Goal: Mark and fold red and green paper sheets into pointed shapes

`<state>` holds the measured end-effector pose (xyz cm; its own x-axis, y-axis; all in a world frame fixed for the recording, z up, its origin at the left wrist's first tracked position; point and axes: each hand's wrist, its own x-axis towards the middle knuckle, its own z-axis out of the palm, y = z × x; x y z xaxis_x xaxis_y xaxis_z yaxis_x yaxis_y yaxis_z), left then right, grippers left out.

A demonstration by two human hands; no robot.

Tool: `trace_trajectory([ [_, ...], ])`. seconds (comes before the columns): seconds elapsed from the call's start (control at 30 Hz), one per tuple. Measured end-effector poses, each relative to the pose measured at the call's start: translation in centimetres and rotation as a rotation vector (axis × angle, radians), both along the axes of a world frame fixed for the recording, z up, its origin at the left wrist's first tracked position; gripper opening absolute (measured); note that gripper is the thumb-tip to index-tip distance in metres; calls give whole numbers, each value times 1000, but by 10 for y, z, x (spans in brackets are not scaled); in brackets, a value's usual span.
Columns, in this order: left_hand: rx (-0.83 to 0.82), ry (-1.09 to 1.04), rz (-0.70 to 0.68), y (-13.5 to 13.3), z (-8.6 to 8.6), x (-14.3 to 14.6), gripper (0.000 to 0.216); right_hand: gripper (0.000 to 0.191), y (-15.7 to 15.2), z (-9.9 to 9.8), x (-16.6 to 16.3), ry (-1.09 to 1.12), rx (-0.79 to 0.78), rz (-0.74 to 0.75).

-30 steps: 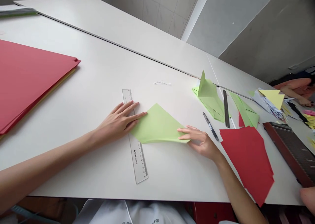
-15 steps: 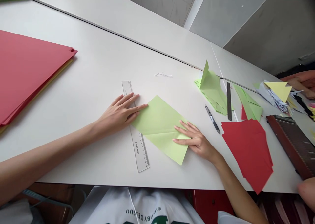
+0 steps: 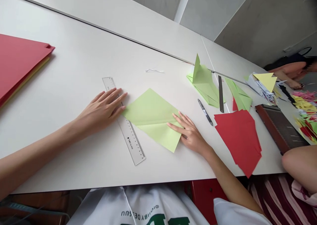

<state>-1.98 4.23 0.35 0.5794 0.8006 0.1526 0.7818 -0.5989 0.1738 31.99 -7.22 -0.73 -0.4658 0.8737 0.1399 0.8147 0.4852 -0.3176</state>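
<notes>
A light green paper sheet (image 3: pixel 151 114) lies unfolded on the white table (image 3: pixel 81 63), with a crease across its middle. My left hand (image 3: pixel 102 108) rests flat and open on a clear plastic ruler (image 3: pixel 128 132), fingertips at the sheet's left corner. My right hand (image 3: pixel 189 132) lies flat with fingers spread on the sheet's right edge, pressing it down.
A black pen (image 3: pixel 205 112) and a dark ruler (image 3: pixel 220 93) lie right of the sheet, by folded green papers (image 3: pixel 204 84) and a red paper pile (image 3: pixel 239 136). A red paper stack (image 3: pixel 19 63) sits far left. A paper cutter (image 3: pixel 279 127) and other persons are at right.
The folded green triangle has been opened out flat into a sheet. My right hand moved from its lower corner onto the sheet's right edge. The view shifted right.
</notes>
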Motion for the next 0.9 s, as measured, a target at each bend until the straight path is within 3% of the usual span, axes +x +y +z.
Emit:
trace_trajectory([
  [0.13, 10, 15, 5, 1, -2, -19, 71, 68, -4, -2, -14, -16, 59, -58],
  [0.33, -19, -46, -7, -1, 1, -54, 75, 30, 3, -2, -33, 34, 213, -195],
  [0.43, -6, -61, 13, -6, 0, -60, 71, 35, 5, -4, -46, -14, 254, -264],
  [0.53, 23, -72, -23, -22, -1, -51, 74, 40, 4, -3, -65, -87, 263, -262],
  [0.7, -67, -124, -254, -43, 5, -12, 88, 60, -4, 8, -98, -201, 225, -191],
  [0.8, -51, -81, -421, -30, 7, 1, 59, 68, -20, 17, -111, -139, 298, -145],
  [0.9, -48, -30, -521, -13, 5, 4, 42, 63, -43, 17, -124, -58, 271, 47],
])
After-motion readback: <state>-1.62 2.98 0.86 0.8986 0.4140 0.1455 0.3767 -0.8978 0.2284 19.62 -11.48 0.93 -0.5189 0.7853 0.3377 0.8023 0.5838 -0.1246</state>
